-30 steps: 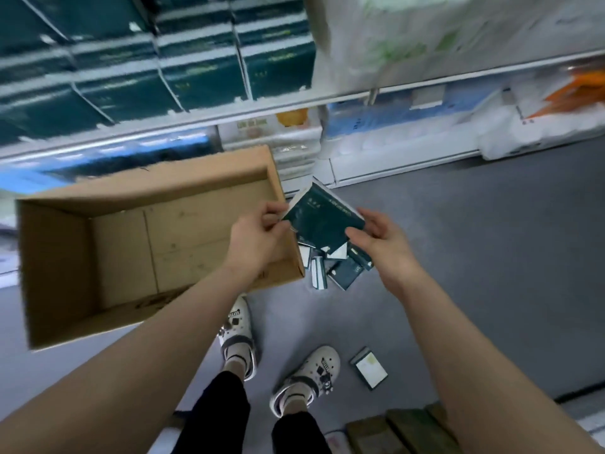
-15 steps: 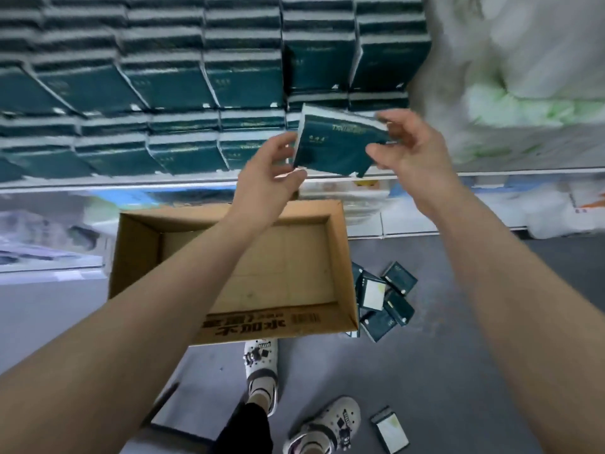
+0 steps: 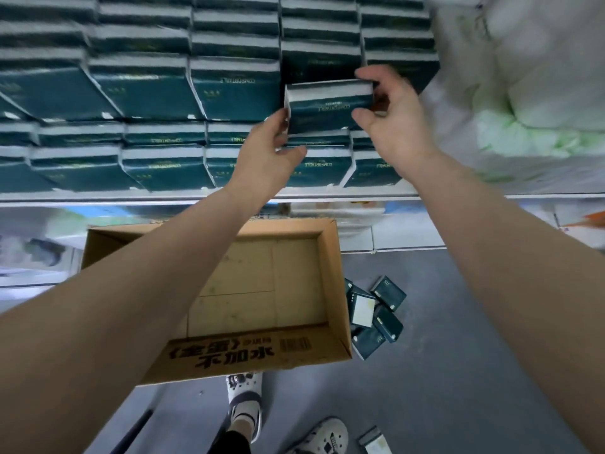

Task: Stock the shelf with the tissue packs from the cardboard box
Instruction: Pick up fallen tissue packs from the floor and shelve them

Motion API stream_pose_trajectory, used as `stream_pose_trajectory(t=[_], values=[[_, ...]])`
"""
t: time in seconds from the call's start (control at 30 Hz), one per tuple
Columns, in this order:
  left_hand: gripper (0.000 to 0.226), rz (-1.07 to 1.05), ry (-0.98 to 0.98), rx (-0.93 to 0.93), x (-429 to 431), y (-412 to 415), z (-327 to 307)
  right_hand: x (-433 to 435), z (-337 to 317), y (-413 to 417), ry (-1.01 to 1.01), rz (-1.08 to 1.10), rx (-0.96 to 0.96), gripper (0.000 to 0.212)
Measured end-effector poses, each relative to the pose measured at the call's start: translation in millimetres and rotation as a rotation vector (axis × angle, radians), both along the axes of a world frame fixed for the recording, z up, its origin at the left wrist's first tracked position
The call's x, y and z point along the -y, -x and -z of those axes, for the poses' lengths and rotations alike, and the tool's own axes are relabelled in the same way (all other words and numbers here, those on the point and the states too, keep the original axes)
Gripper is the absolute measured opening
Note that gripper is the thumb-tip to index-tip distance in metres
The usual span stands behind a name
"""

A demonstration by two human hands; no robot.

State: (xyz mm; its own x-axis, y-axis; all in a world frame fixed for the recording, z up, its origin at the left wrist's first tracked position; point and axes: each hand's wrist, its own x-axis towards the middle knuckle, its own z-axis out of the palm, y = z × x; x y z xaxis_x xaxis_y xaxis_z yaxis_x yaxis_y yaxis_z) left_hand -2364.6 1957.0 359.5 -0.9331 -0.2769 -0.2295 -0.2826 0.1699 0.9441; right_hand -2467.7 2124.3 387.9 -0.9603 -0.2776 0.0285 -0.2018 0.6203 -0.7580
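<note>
Left grip (image 3: 262, 155) and right grip (image 3: 393, 122) both clasp a dark green tissue pack (image 3: 329, 108) with a white top edge.

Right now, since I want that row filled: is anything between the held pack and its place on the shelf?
Nothing visible. The left hand and right hand hold the pack right at the stacked packs; the spot behind it is hidden.
</note>
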Motion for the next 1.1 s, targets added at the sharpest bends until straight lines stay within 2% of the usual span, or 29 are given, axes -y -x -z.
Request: stream_pose_trajectory(t=[0.17,0.3,0.63,0.93,1.1], values=[[0.060,-0.015,-0.060,0.008,2.5,10.1,4.0,8.5,8.6,7.9,0.037,0.016,0.018,0.055],[0.064,-0.018,-0.005,-0.005,-3.5,10.4,7.4,10.5,11.8,8.1,0.099,0.028,0.031,0.058],[0.047,-0.064,0.085,-0.028,-33.6,1.4,6.4,-16.6,16.7,-14.8,0.203,0.063,0.067,0.057],[0.034,0.113,0.105,-0.033,-133.5,-37.8,14.5,-113.2,48.2,-111.5,0.306,0.183,0.198,0.047],[0.037,0.291,0.155,0.003,-215.1,-82.2,34.5,-202.1,77.2,-192.1,0.329,0.367,0.303,0.046]])
